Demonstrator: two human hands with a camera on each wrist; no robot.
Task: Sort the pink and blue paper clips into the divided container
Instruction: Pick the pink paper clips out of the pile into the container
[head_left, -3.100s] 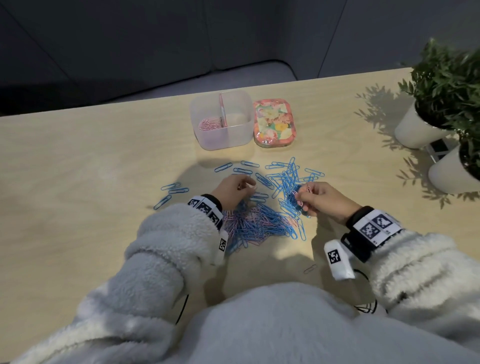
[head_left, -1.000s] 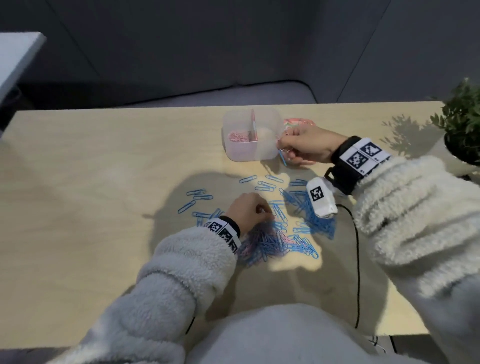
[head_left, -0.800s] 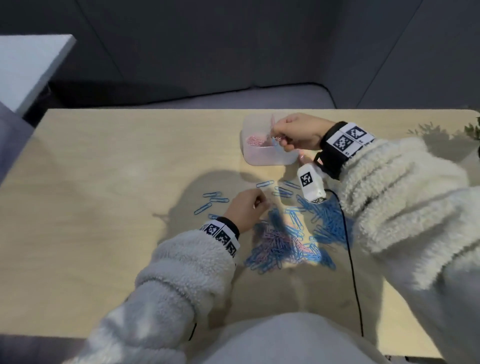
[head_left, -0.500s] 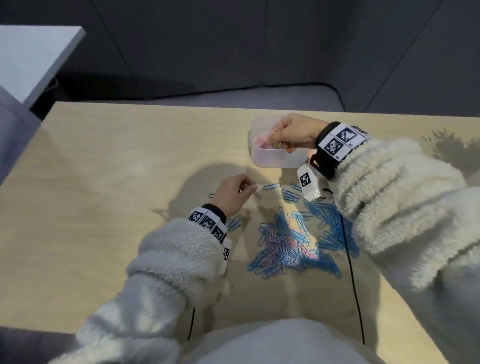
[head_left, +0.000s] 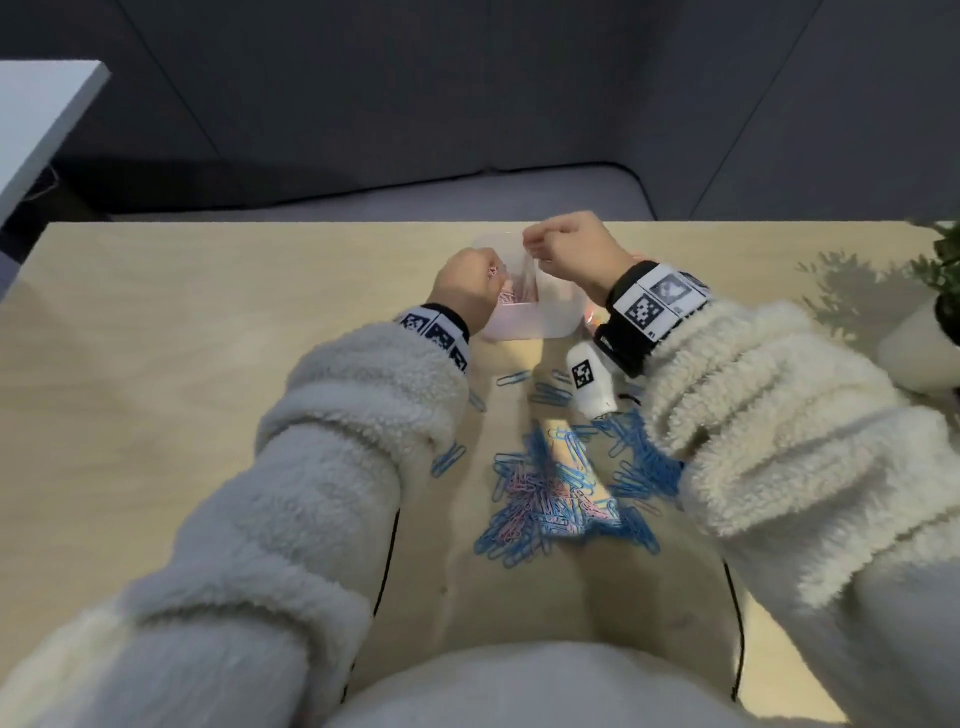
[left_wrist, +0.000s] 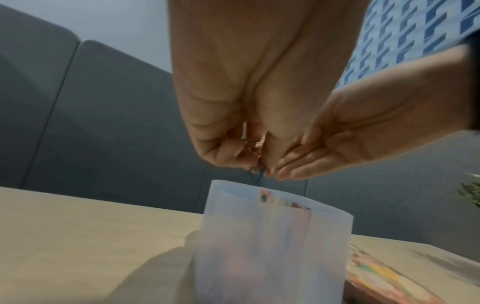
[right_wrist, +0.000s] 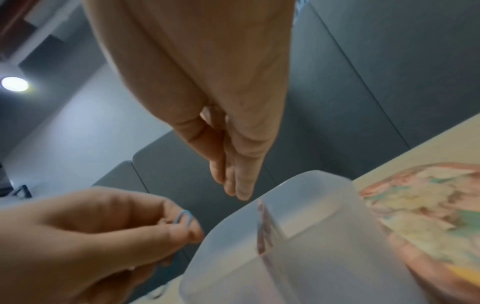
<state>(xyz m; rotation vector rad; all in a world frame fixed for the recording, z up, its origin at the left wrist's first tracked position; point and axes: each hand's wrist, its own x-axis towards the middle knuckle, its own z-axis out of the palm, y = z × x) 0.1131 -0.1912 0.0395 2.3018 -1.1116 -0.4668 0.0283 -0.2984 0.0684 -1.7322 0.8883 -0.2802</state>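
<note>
The translucent divided container (head_left: 556, 317) stands at the table's far middle, with pink clips (head_left: 511, 299) in its left compartment. My left hand (head_left: 491, 273) hovers at the container's left rim. It pinches a few clips, one of them a blue clip (left_wrist: 255, 178) that hangs below the fingertips, also seen in the right wrist view (right_wrist: 183, 215). My right hand (head_left: 532, 249) is above the divider, its fingers (right_wrist: 239, 185) straight and together, pointing down, with no clip visible in them. A mixed pile of blue and pink clips (head_left: 561, 493) lies nearer me.
The floral lid (right_wrist: 428, 216) lies right of the container. Loose blue clips (head_left: 511, 378) are scattered between container and pile. A white plant pot (head_left: 919, 353) stands at the right edge. A white wrist unit (head_left: 589, 379) hangs under my right wrist.
My left hand has lifted off the table by the pile and come up to the container's left rim with clips. The right hand has stayed over the container.
</note>
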